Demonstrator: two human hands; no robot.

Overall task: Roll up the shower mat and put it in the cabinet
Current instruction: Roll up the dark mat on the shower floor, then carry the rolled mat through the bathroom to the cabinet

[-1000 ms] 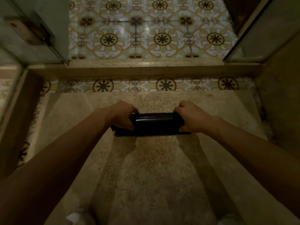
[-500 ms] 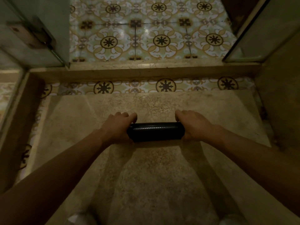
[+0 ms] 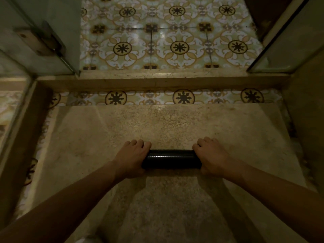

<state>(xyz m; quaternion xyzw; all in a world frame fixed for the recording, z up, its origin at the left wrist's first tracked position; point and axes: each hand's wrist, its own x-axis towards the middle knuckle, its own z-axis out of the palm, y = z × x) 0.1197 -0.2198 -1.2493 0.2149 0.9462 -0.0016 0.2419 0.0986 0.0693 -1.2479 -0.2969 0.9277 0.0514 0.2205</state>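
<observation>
The shower mat [image 3: 171, 159] is a tight black roll with a fine textured surface, lying crosswise on the speckled stone shower floor [image 3: 175, 123]. My left hand [image 3: 132, 157] covers its left end, fingers curled over the top. My right hand [image 3: 211, 155] covers the right end the same way. Both ends of the roll are hidden under my hands. No cabinet is in view.
A raised stone threshold [image 3: 157, 79] crosses the view ahead, with patterned floor tiles [image 3: 175, 41] beyond it. A glass door with a metal hinge [image 3: 40, 41] stands at the left, a glass panel [image 3: 287, 41] at the right. A wall closes the right side.
The loose flap of mat seen a second ago has been wound in, so the mat is now a full roll. My hands and the roll sit lower in view.
</observation>
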